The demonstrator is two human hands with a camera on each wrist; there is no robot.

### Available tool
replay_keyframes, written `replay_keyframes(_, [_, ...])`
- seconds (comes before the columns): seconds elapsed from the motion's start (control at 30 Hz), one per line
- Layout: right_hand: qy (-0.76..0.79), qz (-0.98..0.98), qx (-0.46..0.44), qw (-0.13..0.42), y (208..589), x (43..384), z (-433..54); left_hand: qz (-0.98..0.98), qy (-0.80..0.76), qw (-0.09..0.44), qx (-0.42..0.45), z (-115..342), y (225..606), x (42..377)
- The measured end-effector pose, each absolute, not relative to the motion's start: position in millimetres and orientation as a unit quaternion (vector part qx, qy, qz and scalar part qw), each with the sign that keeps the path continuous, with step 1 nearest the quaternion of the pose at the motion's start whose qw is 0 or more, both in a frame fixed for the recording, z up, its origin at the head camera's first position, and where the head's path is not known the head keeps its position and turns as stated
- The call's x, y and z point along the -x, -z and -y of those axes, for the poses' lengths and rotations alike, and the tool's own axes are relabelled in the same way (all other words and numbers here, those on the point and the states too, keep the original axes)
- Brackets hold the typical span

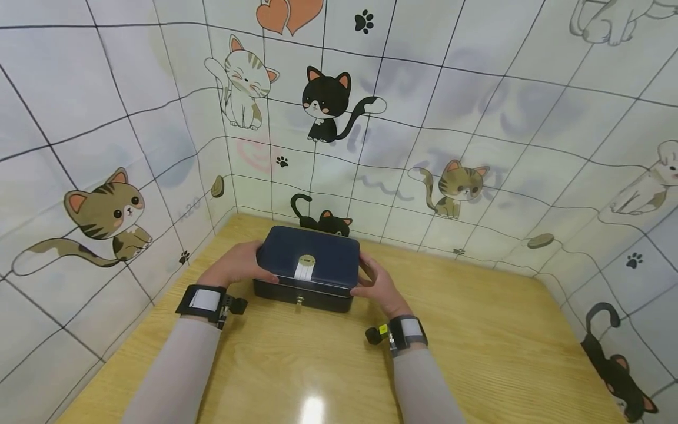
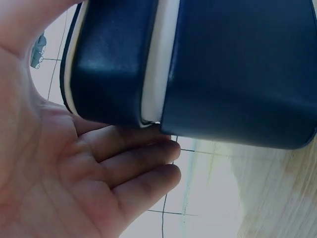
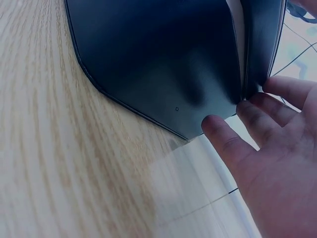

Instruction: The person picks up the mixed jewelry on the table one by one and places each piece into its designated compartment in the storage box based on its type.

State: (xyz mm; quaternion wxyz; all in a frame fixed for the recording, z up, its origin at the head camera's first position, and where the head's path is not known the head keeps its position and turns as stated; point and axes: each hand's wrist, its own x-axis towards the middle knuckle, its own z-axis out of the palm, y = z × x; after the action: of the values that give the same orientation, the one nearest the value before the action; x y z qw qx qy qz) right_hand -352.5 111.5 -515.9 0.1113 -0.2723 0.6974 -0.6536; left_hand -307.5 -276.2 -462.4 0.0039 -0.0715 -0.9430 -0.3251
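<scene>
A dark navy jewelry box (image 1: 323, 299) stands on the table, with a metal catch (image 1: 299, 301) low on its front. Its lid (image 1: 331, 256) carries a white strap and a gold plate. A pale band (image 2: 159, 59) shows between lid and body. My left hand (image 1: 235, 265) holds the lid's left end, thumb at the front edge and fingers round the side. At the opposite end my right hand (image 1: 378, 284) grips the lid, its thumb near the front corner. In the right wrist view, fingertips (image 3: 250, 116) touch the box side along the seam. The box's inside is hidden.
The wooden table (image 1: 466, 330) extends to the right and front of the box. A white cloth wall (image 1: 402, 153) with cat drawings and grid lines rises close behind it and at both sides. Each wrist wears a strap with a small camera (image 1: 374, 335).
</scene>
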Motion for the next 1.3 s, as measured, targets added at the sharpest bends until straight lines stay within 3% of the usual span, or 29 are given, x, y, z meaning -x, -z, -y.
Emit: replay_keyframes(1.3, [0.660,-0.683,0.284,0.131,519.1,352.4,-117.4,0.952,0.296,-0.025,0.067,273.8,456.0,303.8])
